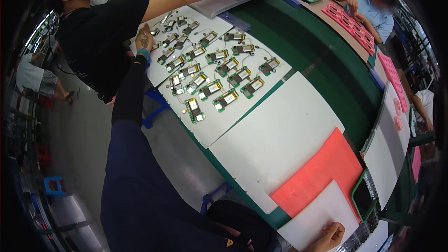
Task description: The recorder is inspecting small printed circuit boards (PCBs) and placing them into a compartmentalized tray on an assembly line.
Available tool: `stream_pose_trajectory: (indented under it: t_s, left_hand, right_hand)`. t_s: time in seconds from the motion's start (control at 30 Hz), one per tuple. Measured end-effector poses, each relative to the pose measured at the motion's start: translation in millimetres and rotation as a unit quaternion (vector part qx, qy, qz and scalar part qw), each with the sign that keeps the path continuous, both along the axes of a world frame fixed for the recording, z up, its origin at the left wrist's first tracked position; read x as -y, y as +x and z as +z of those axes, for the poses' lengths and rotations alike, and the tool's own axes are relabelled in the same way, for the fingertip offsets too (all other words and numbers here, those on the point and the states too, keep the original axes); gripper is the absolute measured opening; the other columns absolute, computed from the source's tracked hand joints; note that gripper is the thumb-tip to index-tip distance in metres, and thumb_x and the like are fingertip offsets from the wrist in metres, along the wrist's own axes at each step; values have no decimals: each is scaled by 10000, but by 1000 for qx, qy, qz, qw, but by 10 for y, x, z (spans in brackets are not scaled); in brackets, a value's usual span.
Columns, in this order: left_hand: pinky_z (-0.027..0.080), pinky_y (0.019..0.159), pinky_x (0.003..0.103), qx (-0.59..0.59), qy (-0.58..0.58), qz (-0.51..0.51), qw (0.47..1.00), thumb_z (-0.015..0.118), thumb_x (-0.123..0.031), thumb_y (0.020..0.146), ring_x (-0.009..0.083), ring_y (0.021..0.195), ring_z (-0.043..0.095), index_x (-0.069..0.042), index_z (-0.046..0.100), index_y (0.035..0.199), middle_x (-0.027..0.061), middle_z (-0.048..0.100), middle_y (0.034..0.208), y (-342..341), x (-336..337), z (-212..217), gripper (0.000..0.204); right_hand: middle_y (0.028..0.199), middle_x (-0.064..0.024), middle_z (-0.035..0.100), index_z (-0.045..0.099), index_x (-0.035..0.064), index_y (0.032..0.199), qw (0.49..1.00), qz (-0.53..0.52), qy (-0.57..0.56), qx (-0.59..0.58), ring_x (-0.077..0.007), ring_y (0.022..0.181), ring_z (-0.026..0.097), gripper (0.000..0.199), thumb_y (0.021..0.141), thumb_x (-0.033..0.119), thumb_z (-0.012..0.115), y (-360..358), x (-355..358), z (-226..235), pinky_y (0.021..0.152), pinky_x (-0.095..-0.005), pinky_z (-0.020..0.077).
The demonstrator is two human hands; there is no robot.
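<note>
**A:** So, the green table [326,60] is mostly under white sheets [280,135], and the circuit boards [210,72] sit in rows on the far-left one. What step is this?

**B:** Tending those rows, I'd guess. The left hand [143,41] is at their edge, fingers stretched flat and holding nothing. The right hand [330,235] is loosely curled, empty. The boards are packed close with wires trailing, so any pick needs a careful pinch. There's bare sheet nearer.

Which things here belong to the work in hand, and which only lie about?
In use: left hand reaching over small green circuit boards on a white sheet.

Lying about: red sheet, pink trays, dark phone-like device near right hand.
</note>
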State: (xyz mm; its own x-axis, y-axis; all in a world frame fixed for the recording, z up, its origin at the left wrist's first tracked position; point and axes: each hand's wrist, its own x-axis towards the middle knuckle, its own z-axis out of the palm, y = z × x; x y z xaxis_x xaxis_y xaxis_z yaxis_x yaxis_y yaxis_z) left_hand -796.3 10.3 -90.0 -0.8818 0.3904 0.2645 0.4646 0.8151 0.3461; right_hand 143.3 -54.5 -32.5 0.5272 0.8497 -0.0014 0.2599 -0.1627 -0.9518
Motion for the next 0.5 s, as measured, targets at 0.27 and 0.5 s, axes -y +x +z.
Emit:
stream_pose_trajectory:
  t_s: [0.27,0.5]
  left_hand:
    - [469,1075,398,-161,85,-196,964,596,-363,1020,356,1283,588,-90,755,1156,178,594,1446,992,516,386,344]
    - [488,1028,387,-51,24,-205,977,692,-317,960,331,1216,626,-71,745,1158,164,645,1364,822,574,223,320]
  right_hand:
    - [718,-60,576,586,38,848,1000,18,5,-17,-150,671,535,146,977,104,599,26,-20,-15,716,-273,508]
    - [730,-67,588,592,28,857,1000,31,-4,3,-159,674,543,145,980,103,599,-4,14,35,721,-280,511]
